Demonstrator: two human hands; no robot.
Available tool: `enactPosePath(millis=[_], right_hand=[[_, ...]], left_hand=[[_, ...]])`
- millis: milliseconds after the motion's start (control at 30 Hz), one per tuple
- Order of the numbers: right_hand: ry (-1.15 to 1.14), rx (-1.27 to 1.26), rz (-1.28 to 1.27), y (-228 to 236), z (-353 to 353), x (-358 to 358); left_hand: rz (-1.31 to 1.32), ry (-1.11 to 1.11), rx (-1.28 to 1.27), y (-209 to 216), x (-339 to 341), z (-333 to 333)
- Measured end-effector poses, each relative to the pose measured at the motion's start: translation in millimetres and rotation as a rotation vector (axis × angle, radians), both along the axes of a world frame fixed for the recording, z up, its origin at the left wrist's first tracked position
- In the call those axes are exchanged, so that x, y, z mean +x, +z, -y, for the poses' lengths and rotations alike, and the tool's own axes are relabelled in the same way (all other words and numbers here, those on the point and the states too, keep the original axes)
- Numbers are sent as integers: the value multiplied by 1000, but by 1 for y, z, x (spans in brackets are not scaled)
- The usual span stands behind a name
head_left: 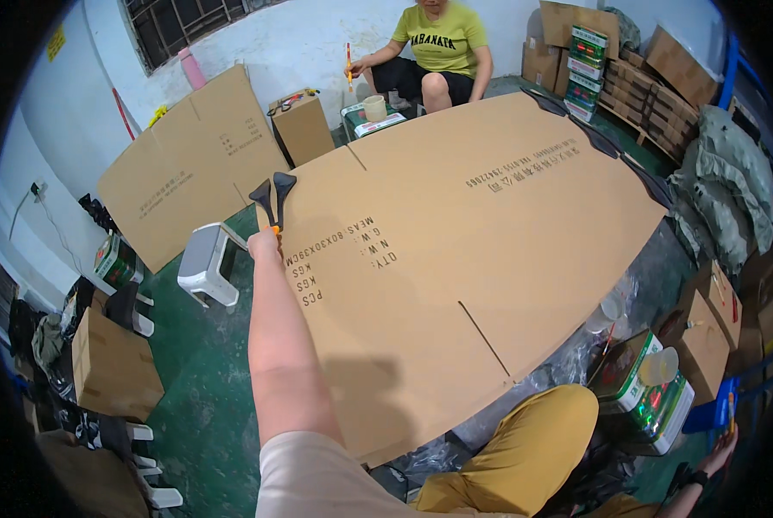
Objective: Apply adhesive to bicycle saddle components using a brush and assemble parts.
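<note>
My left arm reaches forward and my left hand (264,243) is closed at the near-left corner of a large flattened cardboard box (490,250). It grips a small orange-handled tool (275,230). Two black curved pieces (274,194) stick up right above the hand, and I cannot tell whether they belong to the tool. My right hand (722,447) hangs low at the lower right edge with a dark wristband below it. It is mostly cut off, near a green and white tin can (650,393). My knee in yellow trousers (533,449) rests under the sheet's near edge.
A seated person in a yellow shirt (443,43) across the sheet holds an orange stick. A second flat cardboard sheet (188,164) leans on the left wall beside a small box (302,129). A white stool (207,263) stands left. Stacked cartons (594,52) and boxes (706,337) crowd the right.
</note>
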State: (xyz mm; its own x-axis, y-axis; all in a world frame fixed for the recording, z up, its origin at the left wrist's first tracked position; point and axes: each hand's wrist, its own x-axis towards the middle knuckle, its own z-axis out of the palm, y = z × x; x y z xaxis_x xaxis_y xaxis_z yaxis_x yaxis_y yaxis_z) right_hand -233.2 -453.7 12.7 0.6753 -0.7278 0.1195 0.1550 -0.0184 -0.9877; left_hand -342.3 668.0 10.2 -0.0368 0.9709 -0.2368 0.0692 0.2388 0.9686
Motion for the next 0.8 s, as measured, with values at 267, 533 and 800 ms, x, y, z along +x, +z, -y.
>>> enactPosePath(millis=[267, 533, 800], right_hand=[[-22, 301, 139, 3, 2, -3], [-4, 99, 50, 5, 6, -3], [-18, 5, -36, 4, -19, -1]], left_hand=[[-515, -83, 173, 14, -1, 18], [-915, -101, 470, 8, -8, 25], [-1038, -93, 472, 15, -19, 24]])
